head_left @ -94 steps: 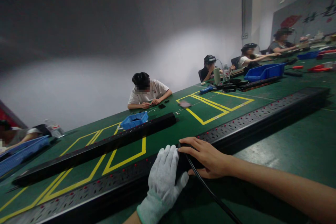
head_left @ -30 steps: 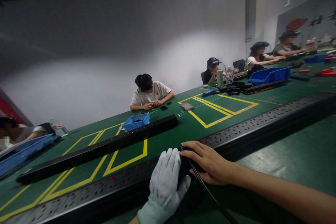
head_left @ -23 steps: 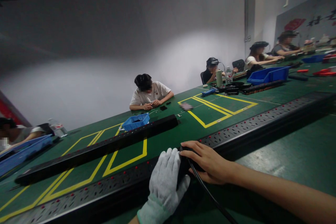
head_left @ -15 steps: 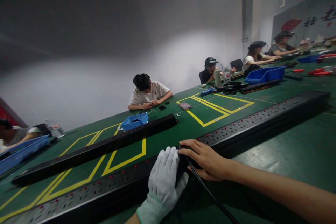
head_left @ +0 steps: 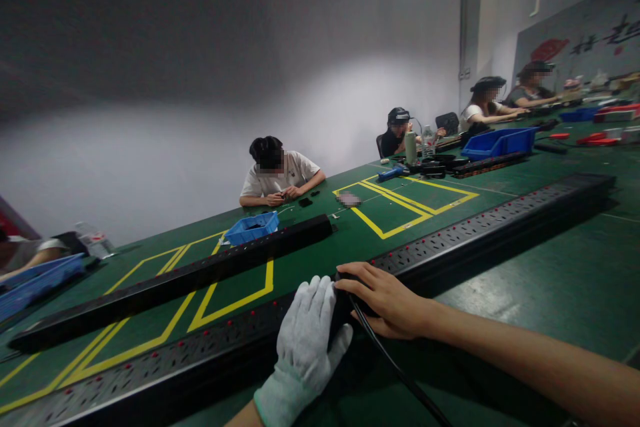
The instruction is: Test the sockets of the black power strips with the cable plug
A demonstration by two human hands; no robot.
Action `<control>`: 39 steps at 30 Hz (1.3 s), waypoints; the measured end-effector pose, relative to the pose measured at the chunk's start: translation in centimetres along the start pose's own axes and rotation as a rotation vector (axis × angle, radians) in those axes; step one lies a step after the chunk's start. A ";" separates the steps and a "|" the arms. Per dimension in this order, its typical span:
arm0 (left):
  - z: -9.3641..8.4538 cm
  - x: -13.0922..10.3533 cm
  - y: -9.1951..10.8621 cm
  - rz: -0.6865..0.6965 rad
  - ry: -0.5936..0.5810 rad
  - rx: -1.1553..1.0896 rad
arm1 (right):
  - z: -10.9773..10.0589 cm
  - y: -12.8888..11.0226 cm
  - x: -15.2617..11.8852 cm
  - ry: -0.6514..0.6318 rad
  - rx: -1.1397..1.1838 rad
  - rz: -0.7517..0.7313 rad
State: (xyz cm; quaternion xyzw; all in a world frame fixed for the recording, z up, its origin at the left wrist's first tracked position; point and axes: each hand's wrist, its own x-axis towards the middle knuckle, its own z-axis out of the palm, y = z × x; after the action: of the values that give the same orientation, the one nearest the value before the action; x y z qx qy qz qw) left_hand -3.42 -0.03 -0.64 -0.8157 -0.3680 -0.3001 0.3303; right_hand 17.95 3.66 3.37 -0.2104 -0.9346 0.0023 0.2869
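A long black power strip [head_left: 200, 345] with rows of slots and small red parts runs slantwise across the green table. My left hand [head_left: 306, 340], in a white glove, lies flat on it, fingers stretched forward and thumb out to the side. Right beside it, my bare right hand [head_left: 387, 300] curves its fingers round a black plug, mostly hidden beneath them, against the strip. From under that palm a black cable [head_left: 395, 363] drops toward the bottom edge. The fingertips of both hands almost meet.
A second black strip [head_left: 170, 287] lies beyond, near a small blue basket [head_left: 251, 227]. Yellow tape [head_left: 231, 312] marks the table [head_left: 540, 267]. A blue bin [head_left: 500, 144] stands far right, another blue basket [head_left: 40, 287] at left. Several people sit along the far side.
The whole view has shifted slightly, so things appear a little further left and higher. Both hands keep their places on the strip.
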 end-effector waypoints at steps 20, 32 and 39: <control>0.2 0.3 -0.1 0.011 0.041 -0.009 | -0.2 -0.1 0.0 -0.032 0.010 0.018; 0.0 0.3 0.0 0.007 0.022 0.005 | -0.2 0.1 0.0 -0.021 0.028 0.014; 0.1 0.4 0.0 0.005 0.004 0.015 | -0.1 0.2 0.0 -0.038 0.024 0.023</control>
State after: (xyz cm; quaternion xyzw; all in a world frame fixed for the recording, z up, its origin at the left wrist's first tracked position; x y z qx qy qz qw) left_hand -3.21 0.15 -0.41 -0.8136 -0.3677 -0.2980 0.3378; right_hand 18.09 3.77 3.43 -0.2175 -0.9372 0.0209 0.2717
